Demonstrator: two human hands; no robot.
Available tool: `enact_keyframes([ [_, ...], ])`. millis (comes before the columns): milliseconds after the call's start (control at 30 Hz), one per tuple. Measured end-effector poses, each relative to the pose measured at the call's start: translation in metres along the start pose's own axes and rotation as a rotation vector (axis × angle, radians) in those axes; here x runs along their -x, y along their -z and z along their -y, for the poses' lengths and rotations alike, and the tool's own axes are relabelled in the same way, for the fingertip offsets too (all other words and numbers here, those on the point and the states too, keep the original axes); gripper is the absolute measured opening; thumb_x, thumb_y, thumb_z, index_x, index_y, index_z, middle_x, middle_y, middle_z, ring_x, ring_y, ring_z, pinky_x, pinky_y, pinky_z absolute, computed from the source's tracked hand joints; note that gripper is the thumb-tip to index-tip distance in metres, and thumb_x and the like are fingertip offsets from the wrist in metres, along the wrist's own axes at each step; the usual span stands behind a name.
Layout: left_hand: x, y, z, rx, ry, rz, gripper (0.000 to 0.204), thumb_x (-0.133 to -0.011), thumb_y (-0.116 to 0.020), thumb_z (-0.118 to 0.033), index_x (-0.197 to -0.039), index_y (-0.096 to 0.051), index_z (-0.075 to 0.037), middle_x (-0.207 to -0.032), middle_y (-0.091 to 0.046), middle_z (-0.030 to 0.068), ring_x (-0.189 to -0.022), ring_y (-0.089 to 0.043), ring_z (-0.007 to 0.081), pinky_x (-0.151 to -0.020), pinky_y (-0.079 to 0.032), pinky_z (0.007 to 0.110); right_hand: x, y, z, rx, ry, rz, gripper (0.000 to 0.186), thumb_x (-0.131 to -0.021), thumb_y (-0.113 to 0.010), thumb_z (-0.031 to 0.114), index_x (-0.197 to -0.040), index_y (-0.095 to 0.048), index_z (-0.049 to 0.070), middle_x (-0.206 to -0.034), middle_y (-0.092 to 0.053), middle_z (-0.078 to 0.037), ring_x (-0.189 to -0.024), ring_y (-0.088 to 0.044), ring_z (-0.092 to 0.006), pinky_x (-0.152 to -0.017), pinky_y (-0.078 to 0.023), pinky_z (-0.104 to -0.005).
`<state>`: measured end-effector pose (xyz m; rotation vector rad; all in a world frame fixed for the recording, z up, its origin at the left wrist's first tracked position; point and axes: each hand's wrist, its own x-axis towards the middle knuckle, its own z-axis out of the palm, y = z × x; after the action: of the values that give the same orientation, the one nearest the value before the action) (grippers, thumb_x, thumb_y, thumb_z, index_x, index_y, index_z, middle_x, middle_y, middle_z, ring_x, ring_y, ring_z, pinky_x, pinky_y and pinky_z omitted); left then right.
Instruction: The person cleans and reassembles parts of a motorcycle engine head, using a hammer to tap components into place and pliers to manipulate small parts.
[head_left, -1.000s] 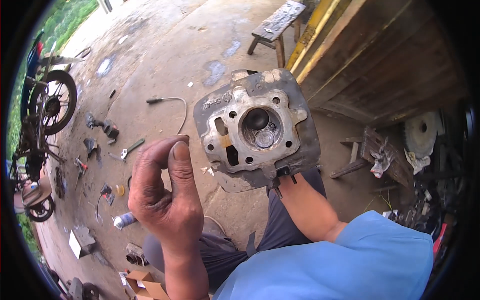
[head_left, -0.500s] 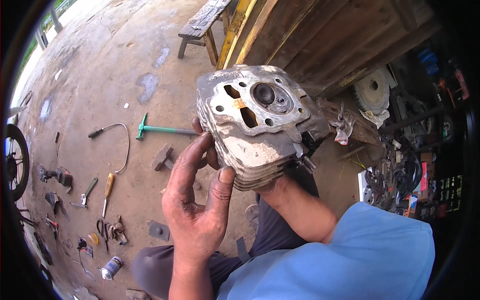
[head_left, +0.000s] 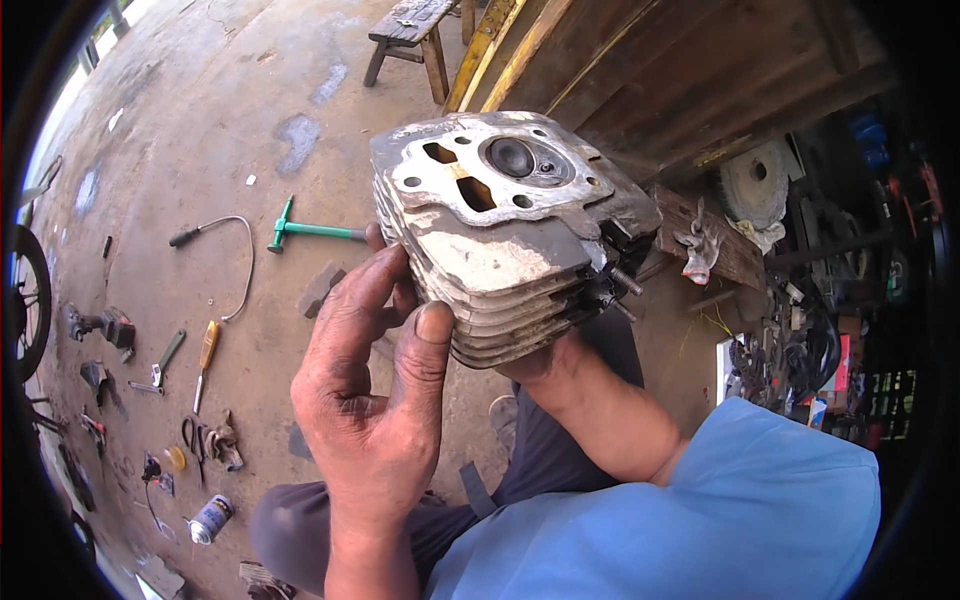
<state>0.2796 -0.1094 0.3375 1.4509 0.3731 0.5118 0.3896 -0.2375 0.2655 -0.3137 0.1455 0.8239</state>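
Engine part (head_left: 505, 225), finned grey metal with a round recess on its top face, sits raised at chest level over my lap, above the concrete floor (head_left: 200, 120). My left hand (head_left: 375, 400) is on its near finned side: thumb (head_left: 430, 345) pressed flat against the fins, fingers curled round the left edge, so clamped on the part. My right hand (head_left: 535, 365) is under it and mostly hidden; the wrist bends up to the underside, so it appears to carry the weight, but I cannot tell how the fingers are closed.

Risks, as judged from this pose:
- Block looks heavy and the hold is on thin fins only. A slip at the thumb would tip it toward my legs or onto the floor.
- Stud (head_left: 625, 282) sticking out on the right side could catch my sleeve or get bent in a drop.
- Fin edges could cut a sliding finger.

Count:
- Engine part: one.
- Hands on it: two, both mine.
- Green T-handle tool (head_left: 305, 230): one.
- Bent rod with dark handle (head_left: 215, 240): one.
- Yellow-handled screwdriver (head_left: 205, 360): one.
- Small can (head_left: 210, 520): one.
- Wooden bench (head_left: 410, 35): one.
- Wheel (head_left: 30, 300) at left edge: one, partly seen.
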Motion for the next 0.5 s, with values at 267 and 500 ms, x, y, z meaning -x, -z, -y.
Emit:
enact_keyframes([
  [267, -0.006, -0.003, 0.005, 0.079, 0.089, -0.015, 0.039, -0.103, -0.067, -0.011, -0.136, -0.063, 0.009, -0.128, -0.071, 0.0158, -0.118, -0.065, 0.0188, -0.105, -0.048, 0.032, 0.004, 0.010, -0.001, -0.283, -0.068, 0.258, 0.069, -0.101, -0.057, 0.051, -0.149, -0.048, 0.002, -0.148, -0.057, -0.020, -0.135, -0.057, -0.0365, -0.116, -0.046, -0.0537],
  [500, -0.007, -0.003, 0.016, 0.038, 0.107, -0.095, 0.044, -0.107, -0.063, -0.026, -0.134, -0.064, 0.008, -0.122, -0.071, 0.0163, -0.114, -0.067, 0.0216, -0.104, -0.050, 0.035, -0.003, 0.011, -0.008, -0.310, -0.061, 0.241, 0.067, -0.101, -0.056, 0.053, -0.147, -0.053, 0.005, -0.146, -0.060, -0.017, -0.131, -0.061, -0.0342, -0.114, -0.048, -0.0511],
])
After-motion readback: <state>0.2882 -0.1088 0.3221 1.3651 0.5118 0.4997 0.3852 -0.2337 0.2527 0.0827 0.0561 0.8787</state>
